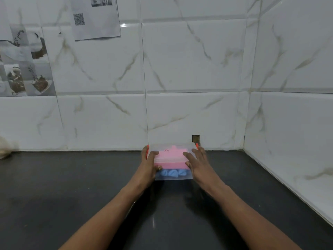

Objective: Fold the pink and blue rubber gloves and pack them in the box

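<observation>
a dark counter [72, 195] runs up to a white marbled tile wall [180, 69], and at their meeting, well out in front of the person, sits the clear plastic box [172, 176]. through its walls the pink glove [171, 159] shows folded on top and the blue glove [173, 173] bunched beneath, so the packing looks all but done. the left hand [149, 163] and the right hand [197, 162] are set apart, one clasped on each short side of the box, thumbs over the top and fingers wrapped round the ends. whether a lid is on cannot be told. the box looks light, thin-walled and smooth, likely to flex or slip if squeezed hard, so the two ends are the sensible hold. the gloves look soft and springy and may push back up.
</observation>
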The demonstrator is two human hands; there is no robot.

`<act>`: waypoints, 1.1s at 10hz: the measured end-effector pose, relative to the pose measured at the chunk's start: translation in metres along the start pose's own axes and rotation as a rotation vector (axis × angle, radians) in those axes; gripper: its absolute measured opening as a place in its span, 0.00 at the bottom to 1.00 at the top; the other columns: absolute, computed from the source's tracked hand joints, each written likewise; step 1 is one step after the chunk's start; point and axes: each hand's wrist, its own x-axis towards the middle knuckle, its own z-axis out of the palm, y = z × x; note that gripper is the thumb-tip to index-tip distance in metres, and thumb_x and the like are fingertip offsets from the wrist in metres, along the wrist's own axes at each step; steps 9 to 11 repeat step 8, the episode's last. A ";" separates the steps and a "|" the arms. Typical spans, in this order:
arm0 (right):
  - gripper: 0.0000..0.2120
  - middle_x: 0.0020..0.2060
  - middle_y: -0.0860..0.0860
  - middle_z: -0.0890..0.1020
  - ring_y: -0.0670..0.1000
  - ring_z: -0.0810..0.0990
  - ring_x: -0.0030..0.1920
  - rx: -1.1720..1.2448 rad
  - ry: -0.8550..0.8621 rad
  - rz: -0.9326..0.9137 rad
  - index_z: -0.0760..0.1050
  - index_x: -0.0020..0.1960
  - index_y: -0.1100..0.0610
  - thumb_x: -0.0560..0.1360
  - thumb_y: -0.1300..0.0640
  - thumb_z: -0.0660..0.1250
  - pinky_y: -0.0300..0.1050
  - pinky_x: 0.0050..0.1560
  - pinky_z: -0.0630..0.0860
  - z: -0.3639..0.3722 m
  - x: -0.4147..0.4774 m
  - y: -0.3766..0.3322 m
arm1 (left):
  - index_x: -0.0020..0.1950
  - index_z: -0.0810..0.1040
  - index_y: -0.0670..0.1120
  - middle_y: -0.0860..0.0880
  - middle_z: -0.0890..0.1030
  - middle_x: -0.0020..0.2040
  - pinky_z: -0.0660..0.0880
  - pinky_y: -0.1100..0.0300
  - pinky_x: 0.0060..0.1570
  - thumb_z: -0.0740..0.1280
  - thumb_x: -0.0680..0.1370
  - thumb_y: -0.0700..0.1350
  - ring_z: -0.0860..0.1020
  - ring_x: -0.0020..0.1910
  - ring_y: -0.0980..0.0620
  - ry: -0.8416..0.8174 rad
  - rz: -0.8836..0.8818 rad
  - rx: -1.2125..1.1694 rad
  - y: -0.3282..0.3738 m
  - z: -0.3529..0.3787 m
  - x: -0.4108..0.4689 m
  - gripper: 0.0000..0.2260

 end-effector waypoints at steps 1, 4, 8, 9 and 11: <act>0.20 0.73 0.59 0.60 0.60 0.45 0.77 0.002 0.006 0.018 0.63 0.73 0.54 0.82 0.58 0.57 0.51 0.74 0.53 0.026 0.038 0.023 | 0.74 0.61 0.41 0.46 0.45 0.80 0.58 0.87 0.46 0.63 0.80 0.35 0.66 0.57 0.62 0.012 0.025 0.046 -0.015 0.006 0.046 0.23; 0.19 0.67 0.64 0.69 0.62 0.56 0.73 0.020 0.108 -0.006 0.71 0.68 0.58 0.78 0.61 0.66 0.55 0.67 0.63 0.065 0.085 0.055 | 0.72 0.64 0.45 0.47 0.43 0.79 0.52 0.82 0.60 0.66 0.78 0.37 0.62 0.69 0.54 0.015 0.124 0.179 -0.054 0.016 0.116 0.23; 0.37 0.74 0.53 0.64 0.56 0.54 0.77 -0.173 -0.483 0.203 0.62 0.74 0.47 0.74 0.32 0.36 0.68 0.69 0.32 -0.009 0.125 0.025 | 0.78 0.59 0.43 0.43 0.32 0.77 0.44 0.34 0.68 0.63 0.70 0.67 0.30 0.75 0.38 -0.092 0.146 0.787 -0.006 -0.008 0.122 0.43; 0.37 0.74 0.53 0.64 0.56 0.54 0.77 -0.173 -0.483 0.203 0.62 0.74 0.47 0.74 0.32 0.36 0.68 0.69 0.32 -0.009 0.125 0.025 | 0.78 0.59 0.43 0.43 0.32 0.77 0.44 0.34 0.68 0.63 0.70 0.67 0.30 0.75 0.38 -0.092 0.146 0.787 -0.006 -0.008 0.122 0.43; 0.37 0.74 0.53 0.64 0.56 0.54 0.77 -0.173 -0.483 0.203 0.62 0.74 0.47 0.74 0.32 0.36 0.68 0.69 0.32 -0.009 0.125 0.025 | 0.78 0.59 0.43 0.43 0.32 0.77 0.44 0.34 0.68 0.63 0.70 0.67 0.30 0.75 0.38 -0.092 0.146 0.787 -0.006 -0.008 0.122 0.43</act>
